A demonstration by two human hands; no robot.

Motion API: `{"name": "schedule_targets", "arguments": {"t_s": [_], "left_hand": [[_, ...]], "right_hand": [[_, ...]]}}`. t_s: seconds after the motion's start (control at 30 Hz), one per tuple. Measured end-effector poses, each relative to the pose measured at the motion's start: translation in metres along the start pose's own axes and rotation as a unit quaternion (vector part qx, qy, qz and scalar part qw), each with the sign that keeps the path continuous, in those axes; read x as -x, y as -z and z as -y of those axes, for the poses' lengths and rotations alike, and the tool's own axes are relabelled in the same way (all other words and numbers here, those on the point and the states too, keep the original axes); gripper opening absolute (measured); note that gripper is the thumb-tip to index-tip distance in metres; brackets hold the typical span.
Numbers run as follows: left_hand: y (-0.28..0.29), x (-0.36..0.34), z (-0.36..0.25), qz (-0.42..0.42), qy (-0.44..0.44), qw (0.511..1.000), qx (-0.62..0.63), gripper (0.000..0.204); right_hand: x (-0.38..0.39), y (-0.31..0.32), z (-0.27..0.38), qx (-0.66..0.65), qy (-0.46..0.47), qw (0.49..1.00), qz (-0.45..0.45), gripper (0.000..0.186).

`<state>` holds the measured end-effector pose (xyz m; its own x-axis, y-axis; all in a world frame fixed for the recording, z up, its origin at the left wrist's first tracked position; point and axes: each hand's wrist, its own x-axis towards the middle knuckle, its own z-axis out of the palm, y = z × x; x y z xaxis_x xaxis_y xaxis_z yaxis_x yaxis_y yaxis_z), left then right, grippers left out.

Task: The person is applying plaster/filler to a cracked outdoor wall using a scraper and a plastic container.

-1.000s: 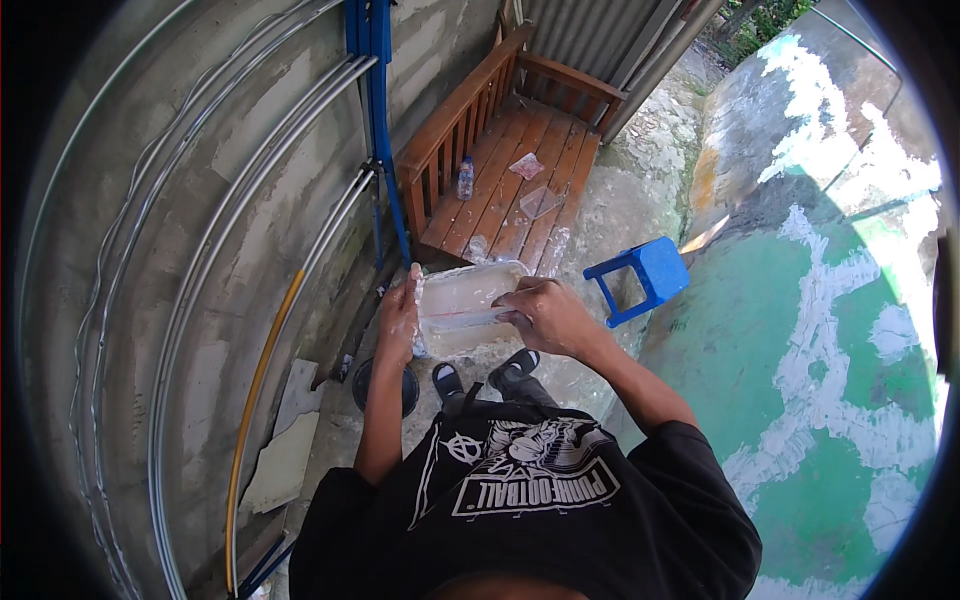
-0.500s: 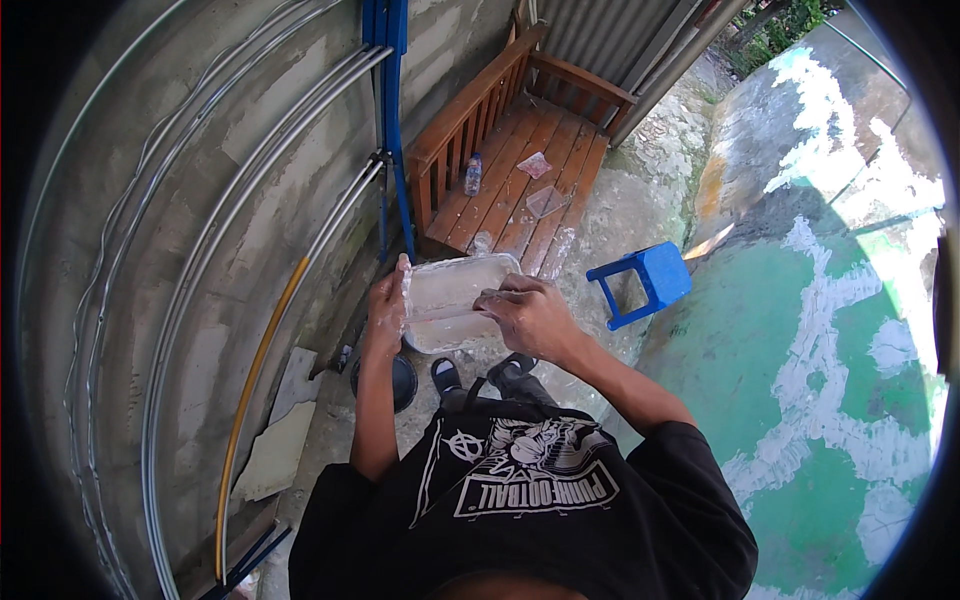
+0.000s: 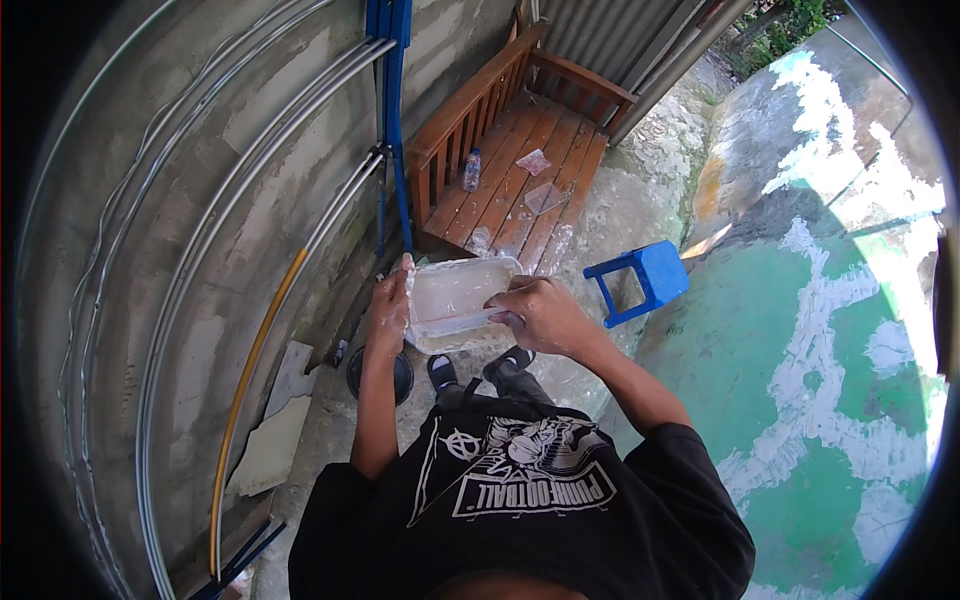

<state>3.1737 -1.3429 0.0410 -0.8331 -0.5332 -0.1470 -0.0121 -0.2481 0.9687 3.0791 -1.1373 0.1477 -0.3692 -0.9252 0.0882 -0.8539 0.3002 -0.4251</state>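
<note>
A translucent rectangular plastic container (image 3: 455,290), smeared with white paste, is held up in front of my body. My left hand (image 3: 389,308) grips its left side, with the thumb up along the rim and white residue on the fingers. At the container's right side, my right hand (image 3: 540,312) has its fingers bent and pinched together over the inside. Whatever those fingers hold, if anything, is hidden by the hand. A pale edge crosses the container's near part, and I cannot tell whether it is the wall or a separate piece.
A wooden bench (image 3: 520,180) ahead carries a plastic bottle (image 3: 472,170), a pink-white packet (image 3: 534,162) and a clear tray (image 3: 546,199). A blue stool (image 3: 640,283) lies tipped over at right. A dark bucket (image 3: 385,378) stands by my feet. Metal pipes (image 3: 200,240) run along the left wall.
My right hand has shifted slightly to the right, from over the container toward its right edge, uncovering more of the inside. The left hand keeps its grip with the container barely moved.
</note>
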Motion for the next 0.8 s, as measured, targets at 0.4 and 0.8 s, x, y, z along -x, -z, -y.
{"name": "schedule_targets", "arguments": {"t_s": [0.4,0.8], "left_hand": [[0.006,0.012,0.009,0.032,0.019,0.998,0.041,0.044],[0.024,0.019,0.004,-0.033,0.105,0.989,0.098,0.046]], "right_hand": [[-0.015,-0.006,0.0,0.061,0.021,0.993,-0.095,0.021],[-0.037,-0.003,0.001,-0.036,-0.061,0.995,-0.068,0.018]]}}
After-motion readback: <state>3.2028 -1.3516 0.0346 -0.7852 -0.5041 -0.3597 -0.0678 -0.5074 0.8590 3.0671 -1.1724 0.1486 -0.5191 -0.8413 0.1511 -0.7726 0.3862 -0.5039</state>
